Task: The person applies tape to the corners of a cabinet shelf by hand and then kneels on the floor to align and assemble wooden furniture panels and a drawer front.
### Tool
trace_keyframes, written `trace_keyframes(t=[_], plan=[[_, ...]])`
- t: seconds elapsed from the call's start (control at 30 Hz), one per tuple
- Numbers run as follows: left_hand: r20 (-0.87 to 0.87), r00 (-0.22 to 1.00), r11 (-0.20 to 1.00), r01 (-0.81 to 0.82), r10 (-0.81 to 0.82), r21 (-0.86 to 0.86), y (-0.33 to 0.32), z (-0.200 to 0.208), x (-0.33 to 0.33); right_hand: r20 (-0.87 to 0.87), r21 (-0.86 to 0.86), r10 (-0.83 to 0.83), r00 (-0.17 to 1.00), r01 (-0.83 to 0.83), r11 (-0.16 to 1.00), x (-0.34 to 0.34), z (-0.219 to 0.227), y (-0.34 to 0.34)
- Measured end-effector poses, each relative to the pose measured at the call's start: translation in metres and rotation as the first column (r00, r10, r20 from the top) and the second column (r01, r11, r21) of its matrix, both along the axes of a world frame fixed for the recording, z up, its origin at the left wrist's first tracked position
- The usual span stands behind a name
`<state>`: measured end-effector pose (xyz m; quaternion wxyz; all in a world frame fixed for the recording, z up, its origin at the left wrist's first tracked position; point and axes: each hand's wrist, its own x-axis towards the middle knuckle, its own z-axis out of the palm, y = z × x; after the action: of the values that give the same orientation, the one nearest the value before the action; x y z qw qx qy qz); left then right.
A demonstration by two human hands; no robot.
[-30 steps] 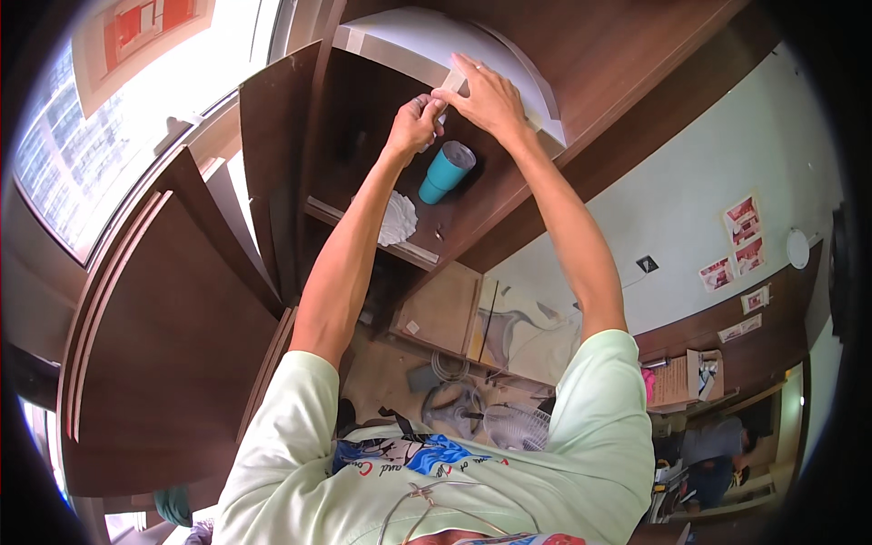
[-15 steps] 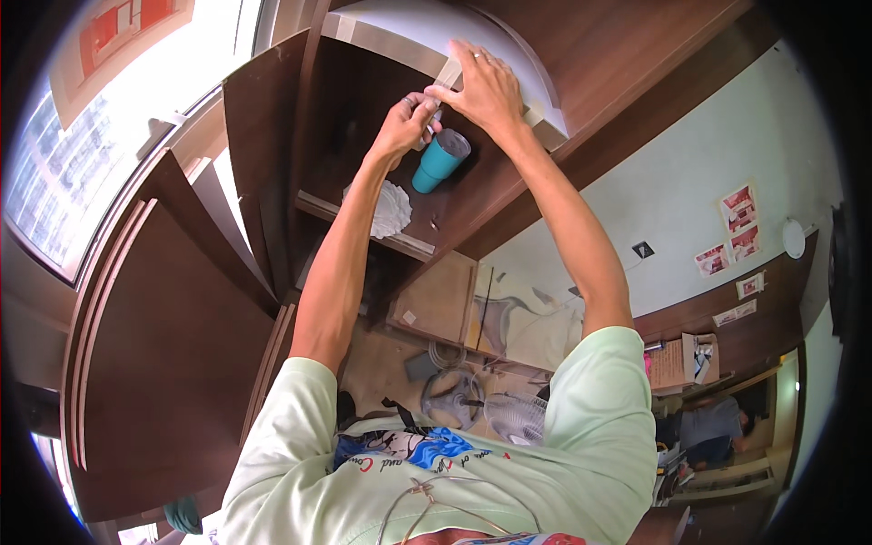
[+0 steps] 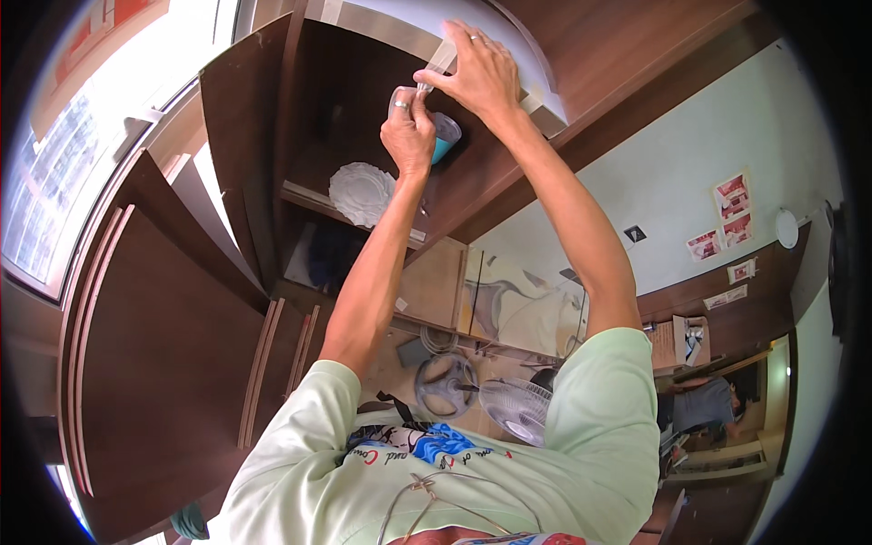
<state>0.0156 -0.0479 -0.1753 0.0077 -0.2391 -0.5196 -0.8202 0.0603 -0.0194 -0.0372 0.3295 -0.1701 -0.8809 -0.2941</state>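
Note:
Up at the cabinet, a pale, see-through strip that looks like clear tape [image 3: 442, 59] crosses the light front edge [image 3: 391, 30] of a shelf board. My left hand [image 3: 409, 134] is closed, its fingers pinching the strip's lower end; a clear loop shows beside the ringed finger. Stretched over the edge, my right hand [image 3: 481, 80] lies with fingers extended and its thumb against the strip close to my left fingertips. Behind my left hand a teal tumbler [image 3: 443, 148] stands on the lower shelf, partly hidden. Left of my wrist lies a crumpled white bundle [image 3: 361, 193].
Dark brown panels [image 3: 173, 345] lean on the left beside a bright window [image 3: 82, 136]. Below, a fan [image 3: 515, 406] and a round grey base [image 3: 446, 386] are on the floor. Another person [image 3: 704, 406] is far off at the lower right.
My left hand has turned more upright and shifted slightly right, now covering more of the tumbler. My right hand has risen a little along the edge. The view has shifted slightly.

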Motion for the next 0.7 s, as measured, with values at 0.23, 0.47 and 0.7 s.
trace_keyframes(t=[0.23,0.47,0.7], plan=[[0.119,0.965,0.969,0.221,-0.233,0.108,0.001,-0.002,-0.004,0.008,-0.026,0.069,0.998,-0.069,0.997,0.0,0.005,-0.008],[0.093,0.745,0.749,0.645,-0.661,0.151,-0.014,-0.001,-0.036,-0.516,0.095,0.404,0.756,-0.418,0.903,0.028,-0.055,-0.033],[0.036,0.79,0.79,0.609,-0.612,0.075,-0.013,0.001,-0.04,-0.755,-0.577,-0.029,0.655,-0.643,0.504,-0.011,-0.108,-0.001]])
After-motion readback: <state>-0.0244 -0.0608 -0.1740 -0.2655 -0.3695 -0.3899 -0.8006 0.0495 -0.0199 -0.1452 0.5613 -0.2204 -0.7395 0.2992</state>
